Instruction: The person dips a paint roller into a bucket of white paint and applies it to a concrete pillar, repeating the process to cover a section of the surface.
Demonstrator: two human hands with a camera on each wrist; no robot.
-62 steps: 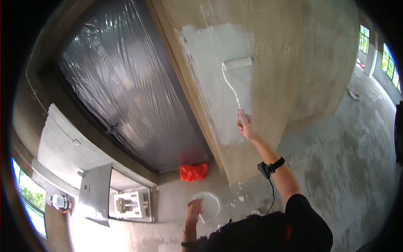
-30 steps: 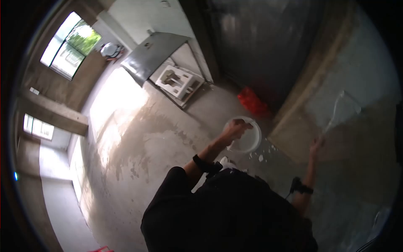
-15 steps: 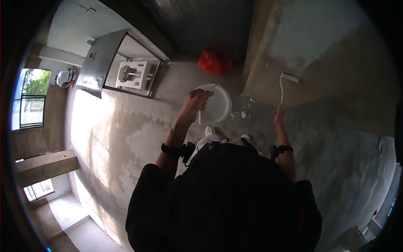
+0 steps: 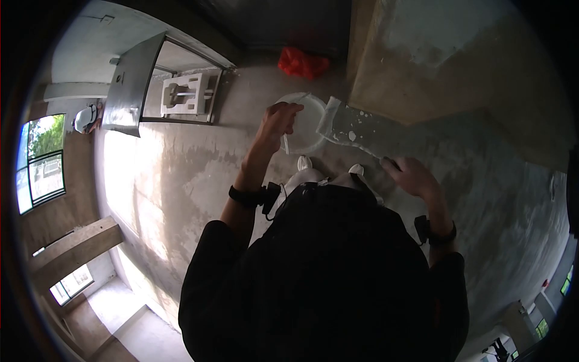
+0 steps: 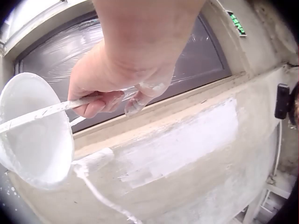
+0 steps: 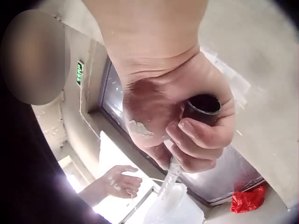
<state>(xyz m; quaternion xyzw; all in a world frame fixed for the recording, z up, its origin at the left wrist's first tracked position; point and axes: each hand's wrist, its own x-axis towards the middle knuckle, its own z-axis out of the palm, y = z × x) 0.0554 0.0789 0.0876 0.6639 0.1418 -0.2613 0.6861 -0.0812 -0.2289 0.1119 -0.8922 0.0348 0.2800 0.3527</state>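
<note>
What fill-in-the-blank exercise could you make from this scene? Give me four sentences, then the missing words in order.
1. The right hand grips a paint ____.
2. The left hand holds the bucket by its ____.
3. The plastic bag is colored ____.
4. The person's shirt is colored ____.

Missing words: roller; handle; red; black.

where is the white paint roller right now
In the head view, the white paint roller is slightly right of and above centre, alongside the right rim of the round white plastic bucket, gripped by the right hand.
</note>
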